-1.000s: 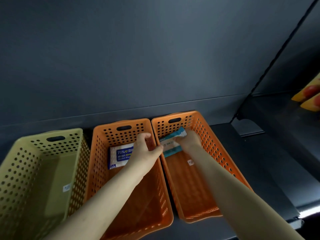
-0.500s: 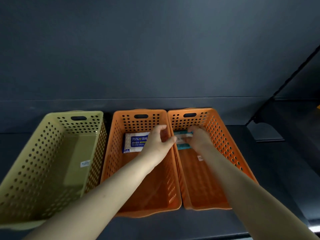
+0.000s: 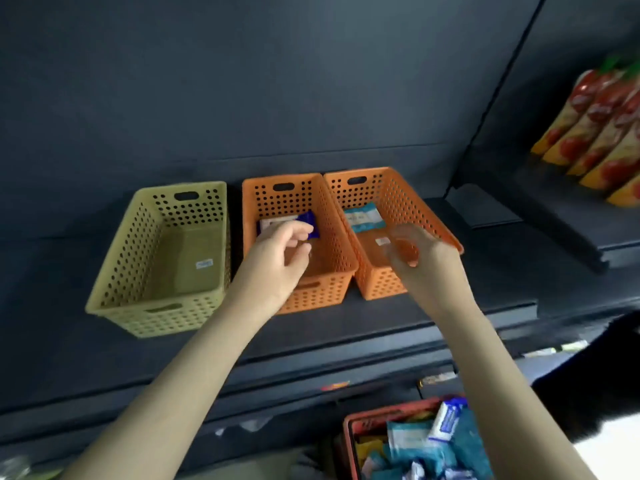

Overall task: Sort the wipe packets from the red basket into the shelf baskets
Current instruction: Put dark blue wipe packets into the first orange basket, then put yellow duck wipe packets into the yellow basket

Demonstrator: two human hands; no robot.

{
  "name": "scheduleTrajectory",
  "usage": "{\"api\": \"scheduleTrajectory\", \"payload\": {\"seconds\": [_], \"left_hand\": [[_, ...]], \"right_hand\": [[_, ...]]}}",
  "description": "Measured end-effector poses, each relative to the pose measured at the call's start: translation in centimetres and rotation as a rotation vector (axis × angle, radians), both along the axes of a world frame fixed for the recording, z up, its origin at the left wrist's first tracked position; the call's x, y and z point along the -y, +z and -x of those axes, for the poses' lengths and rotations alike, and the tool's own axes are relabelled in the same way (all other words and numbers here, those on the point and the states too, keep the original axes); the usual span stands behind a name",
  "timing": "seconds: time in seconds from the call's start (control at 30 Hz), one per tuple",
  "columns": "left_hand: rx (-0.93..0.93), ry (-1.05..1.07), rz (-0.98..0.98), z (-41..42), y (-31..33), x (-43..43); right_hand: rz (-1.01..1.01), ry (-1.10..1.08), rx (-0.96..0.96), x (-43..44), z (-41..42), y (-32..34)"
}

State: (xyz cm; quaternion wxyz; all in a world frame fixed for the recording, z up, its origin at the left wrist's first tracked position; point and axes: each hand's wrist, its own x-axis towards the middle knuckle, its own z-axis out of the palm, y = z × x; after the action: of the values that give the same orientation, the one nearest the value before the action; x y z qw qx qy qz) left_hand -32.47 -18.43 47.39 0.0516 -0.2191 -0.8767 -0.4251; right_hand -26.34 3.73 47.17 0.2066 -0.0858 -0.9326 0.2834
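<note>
Head view: hands above two orange baskets, a packet lying in each

Off to the right, on a neighbouring shelf, stands a row of yellow pouches printed with red tomatoes, well apart from the baskets. A black shape fills the lower right edge; what it is cannot be told. The left wrist crosses the front left corner of the middle orange basket. The right hand hides the near right corner of the right orange basket.

The dark shelf carries three perforated baskets in a row against a dark grey back wall. A pale yellow basket stands on the left with a small sticker on its floor, then the two orange ones close side by side. Below the shelf edge, at the bottom of the frame, sits the red basket, heaped with teal, white and blue wipe packets.

A white packet with a dark blue end lies at the far end of the middle basket. The left hand hovers just in front of it, fingers loosely curved and thumb apart from them, holding no packet. Whether the fingertips touch the packet cannot be told. A teal-and-white packet lies flat at the far end of the right basket. The right hand is blurred, its fingers and thumb curved apart around empty air, clear of that packet.
</note>
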Motion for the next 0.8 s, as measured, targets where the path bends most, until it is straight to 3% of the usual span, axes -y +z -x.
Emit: {"api": "scheduleTrajectory", "payload": {"seconds": [0.1, 0.2, 0.5, 0.67, 0.8], "left_hand": [[-0.186, -0.056, 0.059, -6.5, -1.5, 2.6], [-0.179, -0.075, 0.093, -13.0, -4.4, 4.6], [0.105, -0.091, 0.200, -26.7, -16.1, 3.9], [0.312, -0.146, 0.369, -30.1, -22.6, -0.4], [0.571, -0.074, 0.403, -31.1, -28.9, -5.0]], "right_hand": [[-0.023, -0.026, 0.004, 2.3, -8.6, -2.8], [0.010, -0.070, 0.110, 4.1, -16.9, -6.2], [0.126, -0.158, 0.478, 2.3, -32.0, -16.8], [0.165, -0.171, 0.609, -2.7, -33.7, -22.3], [0.198, -0.153, 0.744, -7.6, -32.1, -26.9]]}}
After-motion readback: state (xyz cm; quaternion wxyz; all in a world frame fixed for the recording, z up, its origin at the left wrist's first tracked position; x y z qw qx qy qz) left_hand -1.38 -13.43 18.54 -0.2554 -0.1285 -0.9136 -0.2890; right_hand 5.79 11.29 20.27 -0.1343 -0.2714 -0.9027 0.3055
